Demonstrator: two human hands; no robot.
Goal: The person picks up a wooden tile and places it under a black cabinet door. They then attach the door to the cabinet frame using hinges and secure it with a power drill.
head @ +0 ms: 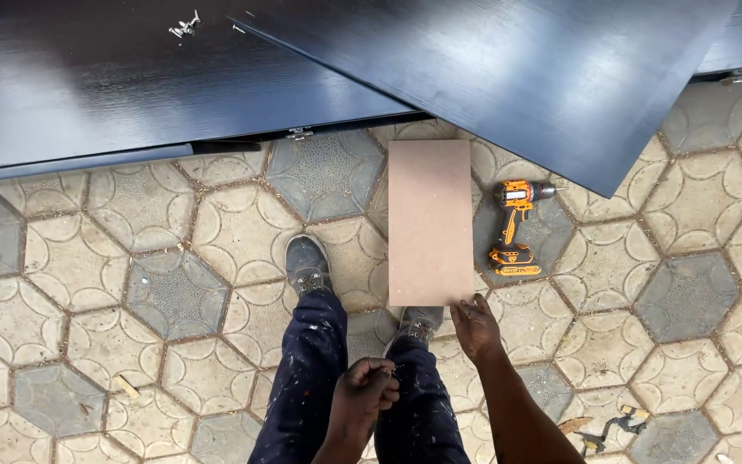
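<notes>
The right hand [477, 326] reaches down to the near short edge of a plain brown board [430, 222], its fingers [465, 304] spread lightly and touching that edge at the right corner; whether they grip under it cannot be told. The board lies flat on the paved floor [173, 292], long edges running away from the person, its near left corner covering the toe of the right shoe [419, 323]. The left hand [367, 391] hangs above the trousers [315, 369] between the knees, fingers curled shut into a loose fist; whether it holds anything small cannot be told. The left shoe [307, 265] stands just left of the board, apart from its long edge. An orange drill [514, 228] lies just right of the board, near but not touching its right edge. The board's far short edge sits close to the overhanging corner of a large black panel [508, 77], which overlaps a second black panel [130, 77] to the left; a few screws [185, 26] lie on that one. Open paving stretches to the left of the shoes and to the right beyond the drill. A small clamp [616, 427] lies on the floor at lower right, well apart from the hands.
</notes>
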